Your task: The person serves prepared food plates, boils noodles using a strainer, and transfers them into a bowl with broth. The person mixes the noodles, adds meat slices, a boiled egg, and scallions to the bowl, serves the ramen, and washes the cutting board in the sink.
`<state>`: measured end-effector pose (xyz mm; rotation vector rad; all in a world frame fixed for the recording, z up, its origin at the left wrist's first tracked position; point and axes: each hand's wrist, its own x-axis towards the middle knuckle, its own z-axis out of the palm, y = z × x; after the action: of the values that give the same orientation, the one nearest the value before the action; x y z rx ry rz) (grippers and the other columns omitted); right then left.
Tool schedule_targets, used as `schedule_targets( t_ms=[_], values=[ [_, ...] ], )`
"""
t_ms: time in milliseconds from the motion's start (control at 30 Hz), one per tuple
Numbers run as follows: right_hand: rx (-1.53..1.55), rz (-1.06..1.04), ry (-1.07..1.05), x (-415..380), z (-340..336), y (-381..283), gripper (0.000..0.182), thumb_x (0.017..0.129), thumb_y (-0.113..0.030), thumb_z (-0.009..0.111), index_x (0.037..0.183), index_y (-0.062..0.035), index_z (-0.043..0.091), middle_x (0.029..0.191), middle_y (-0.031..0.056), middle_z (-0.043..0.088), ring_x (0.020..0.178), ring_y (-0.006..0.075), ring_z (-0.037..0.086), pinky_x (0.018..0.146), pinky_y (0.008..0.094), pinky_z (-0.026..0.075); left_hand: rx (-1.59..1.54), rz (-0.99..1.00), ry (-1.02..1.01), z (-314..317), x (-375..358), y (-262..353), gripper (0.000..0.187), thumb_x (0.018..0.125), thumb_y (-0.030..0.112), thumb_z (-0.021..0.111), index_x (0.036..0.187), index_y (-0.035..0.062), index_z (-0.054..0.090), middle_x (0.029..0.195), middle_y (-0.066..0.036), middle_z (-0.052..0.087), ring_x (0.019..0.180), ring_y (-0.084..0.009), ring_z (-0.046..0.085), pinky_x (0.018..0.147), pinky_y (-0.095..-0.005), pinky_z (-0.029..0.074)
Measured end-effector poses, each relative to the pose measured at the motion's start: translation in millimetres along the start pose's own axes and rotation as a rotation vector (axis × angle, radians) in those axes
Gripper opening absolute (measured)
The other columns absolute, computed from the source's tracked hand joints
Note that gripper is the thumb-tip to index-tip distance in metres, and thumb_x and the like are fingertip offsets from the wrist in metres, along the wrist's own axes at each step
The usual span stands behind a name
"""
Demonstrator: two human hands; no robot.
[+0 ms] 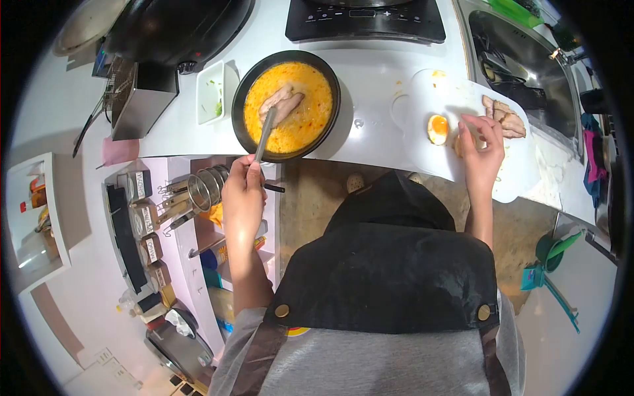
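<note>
A black bowl (pixel 335 105) holds creamy orange soup (pixel 284 79) with slices of meat (pixel 282 105) lying on top near its middle. My left hand (pixel 244 188) grips a slim metal utensil (pixel 265 135), whose far end meets the meat. Over on the white cutting board (pixel 422 99), my right hand (pixel 483 148) hovers with curved fingers, thumb and forefinger slightly apart. Left of those fingers sits a halved egg (pixel 438 129) with an orange yolk. Another pale piece (pixel 457 146) shows partly behind the thumb. More sliced meat (pixel 505 119) lies at the board's right end.
A white dish (pixel 211 99) with green bits stands left of the bowl. Behind are an induction cooker (pixel 366 25) and a black pan (pixel 178 30). The sink (pixel 528 66) is at right. Strainers (pixel 201 188) hang below the counter's left edge.
</note>
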<state>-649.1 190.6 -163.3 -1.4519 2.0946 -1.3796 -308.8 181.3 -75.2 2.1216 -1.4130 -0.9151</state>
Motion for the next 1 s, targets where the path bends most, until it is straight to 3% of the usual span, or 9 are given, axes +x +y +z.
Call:
schedule_targets(
  t_ms=[367,433,500,633,767,800,900,933,1000],
  values=[
    [0.000,0.009,0.044,-2,-5,6,0.016,0.073,-0.004,0.067,0.089,-0.0061,0.068,0.089,0.0103,0.055,0.089,0.0216,0.054,0.080,0.0295,0.043,0.291,0.109,0.148,-29,15,-12,0.025,0.093,0.021,0.047,0.104,0.0012,0.057,0.065,-0.007,0.056,0.053,-0.0130,0.050,0.051,-0.0282,0.040],
    [-0.004,0.021,0.106,-2,-12,15,0.016,0.072,-0.003,0.067,0.088,-0.0064,0.068,0.088,0.0099,0.056,0.091,0.0214,0.054,0.082,0.0304,0.042,0.229,0.043,0.022,-28,14,-8,0.025,0.092,0.021,0.048,0.103,0.0001,0.057,0.067,-0.006,0.055,0.060,-0.0134,0.050,0.055,-0.0286,0.041],
    [-0.029,0.007,0.160,-2,-25,27,0.015,0.072,-0.005,0.067,0.087,-0.0068,0.068,0.088,0.0090,0.056,0.091,0.0219,0.053,0.081,0.0318,0.042,0.366,0.139,0.122,-31,20,-12,0.025,0.092,0.020,0.049,0.102,-0.0006,0.057,0.076,-0.008,0.058,0.069,-0.0123,0.050,0.063,-0.0268,0.043],
    [-0.128,0.100,0.295,5,-67,55,0.014,0.072,-0.008,0.067,0.086,-0.0085,0.068,0.086,0.0084,0.056,0.088,0.0247,0.052,0.079,0.0341,0.042,-0.029,0.122,0.037,-29,16,23,0.025,0.093,0.020,0.049,0.106,0.0005,0.057,0.077,-0.001,0.054,0.067,-0.0067,0.045,0.063,-0.0189,0.038],
    [-0.290,0.108,0.278,22,-95,95,0.017,0.072,-0.011,0.067,0.089,-0.0095,0.069,0.092,0.0100,0.057,0.089,0.0281,0.050,0.080,0.0357,0.042,0.014,0.425,-0.410,56,8,98,0.023,0.091,0.015,0.051,0.105,-0.0008,0.059,0.076,-0.001,0.055,0.069,-0.0069,0.047,0.062,-0.0195,0.038],
    [-0.329,0.069,0.250,30,-99,105,0.018,0.073,-0.013,0.068,0.090,-0.0098,0.069,0.094,0.0104,0.057,0.090,0.0288,0.050,0.082,0.0361,0.041,0.191,0.600,-0.452,82,11,115,0.023,0.090,0.015,0.051,0.105,-0.0007,0.059,0.077,-0.003,0.057,0.070,-0.0099,0.050,0.064,-0.0221,0.040],
    [-0.381,0.045,0.104,55,-102,121,0.024,0.074,-0.022,0.067,0.096,-0.0113,0.069,0.101,0.0112,0.057,0.095,0.0309,0.048,0.086,0.0373,0.039,0.073,0.704,-0.645,161,15,152,0.022,0.089,0.016,0.051,0.101,-0.0008,0.060,0.077,-0.013,0.063,0.073,-0.0165,0.060,0.069,-0.0267,0.045],
    [-0.408,0.046,0.047,62,-102,124,0.025,0.075,-0.024,0.066,0.096,-0.0116,0.069,0.101,0.0110,0.057,0.095,0.0309,0.048,0.086,0.0374,0.039,0.154,0.785,-0.640,182,20,161,0.025,0.090,0.018,0.051,0.105,0.0010,0.061,0.077,-0.006,0.063,0.071,-0.0112,0.057,0.065,-0.0235,0.044],
    [-0.416,0.044,-0.007,72,-101,127,0.025,0.074,-0.028,0.066,0.093,-0.0130,0.069,0.101,0.0104,0.057,0.097,0.0311,0.048,0.087,0.0379,0.039,0.262,0.820,-0.610,214,22,182,0.024,0.089,0.016,0.050,0.104,0.0012,0.061,0.076,-0.009,0.063,0.071,-0.0135,0.059,0.066,-0.0247,0.045]
  ],
)
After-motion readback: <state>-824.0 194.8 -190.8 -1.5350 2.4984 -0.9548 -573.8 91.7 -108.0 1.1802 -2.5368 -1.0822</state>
